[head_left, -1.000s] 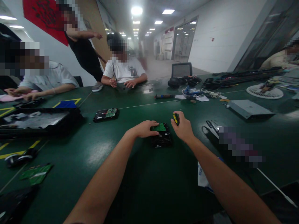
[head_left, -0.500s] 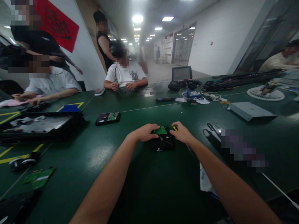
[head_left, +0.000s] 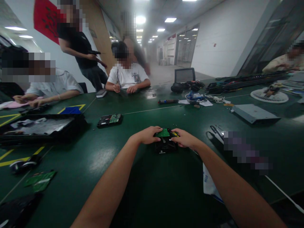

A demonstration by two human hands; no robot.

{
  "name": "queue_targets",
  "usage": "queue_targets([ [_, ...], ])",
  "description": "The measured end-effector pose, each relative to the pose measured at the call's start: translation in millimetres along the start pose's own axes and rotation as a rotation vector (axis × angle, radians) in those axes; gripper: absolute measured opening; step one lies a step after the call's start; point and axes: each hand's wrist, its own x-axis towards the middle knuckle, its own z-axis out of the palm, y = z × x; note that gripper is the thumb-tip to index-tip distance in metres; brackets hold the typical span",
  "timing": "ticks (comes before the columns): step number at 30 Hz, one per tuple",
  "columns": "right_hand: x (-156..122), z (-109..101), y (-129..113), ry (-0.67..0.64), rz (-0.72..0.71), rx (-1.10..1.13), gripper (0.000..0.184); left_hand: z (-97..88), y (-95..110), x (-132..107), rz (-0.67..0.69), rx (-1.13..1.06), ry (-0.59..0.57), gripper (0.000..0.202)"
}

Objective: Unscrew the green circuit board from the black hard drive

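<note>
In comes the right hand (head_left: 184,138)! Half a second ago it was just beside the hard drive (head_left: 166,147); now it has lowered onto the drive's right edge, while the left hand (head_left: 150,134) stays put on the other side. In the background the standing people have shifted too, and a person in black (head_left: 79,47) now stands behind and to the left of the seated person in white (head_left: 128,76).

Biggest thing here is the dark green table (head_left: 147,190), stretching across the view. On its left sits a long black tray (head_left: 47,136) with pale material inside; over on the right, a flat silver box (head_left: 255,113), with a round white grille (head_left: 281,97) beyond it.

Down to the centre: both arms reach in, and the drive lies flat on the table between the hands, green board (head_left: 163,133) facing up at its far end. The left hand grips the drive's left side, thumb and fingers parted over it. The right hand is closed around a small yellow-and-black tool (head_left: 175,134), and that tool is right over the drive's far right corner! Whether its tip touches, can't tell from here.

Further left, a second drive (head_left: 109,120) lies well apart, and a loose circuit board (head_left: 41,180) rests nearer the person.
</note>
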Motion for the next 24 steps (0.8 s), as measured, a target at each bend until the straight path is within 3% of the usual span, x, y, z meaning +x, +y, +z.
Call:
queue_targets([
  [12, 7.0, 6.7, -1.2, 0.001, -0.030, 0.066, 0.046, -0.2, -1.4, -1.4, -0.067, 0.057, 0.027, 0.066],
  [24, 23.6, 18.3, -2.5, 0.140, -0.106, -0.070, 0.036, -0.7, -10.6, -8.3, -0.157, 0.071, 0.087, 0.065],
])
